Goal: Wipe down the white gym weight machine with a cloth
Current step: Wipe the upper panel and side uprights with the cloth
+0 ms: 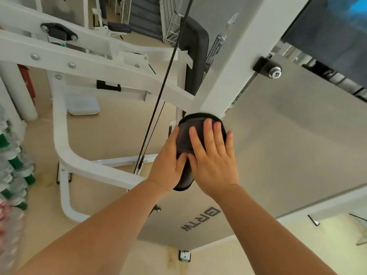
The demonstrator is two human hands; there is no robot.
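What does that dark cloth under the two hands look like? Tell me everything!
The cloth is dark grey and soft-looking, with a black border and a rounded, oval outline. It is pressed against the weight machine, its top edge meeting a white post beside the grey panel. The left hand holds its left side, thumb on the front. The right hand lies flat on it, fingers spread. Its bottom end pokes out below both hands.

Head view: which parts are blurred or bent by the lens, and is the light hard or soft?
Head view: the cloth, left hand and right hand are sharp; the bottles at the left edge are smeared; the white frame looks bowed by the wide lens; light is soft, no hard shadows.
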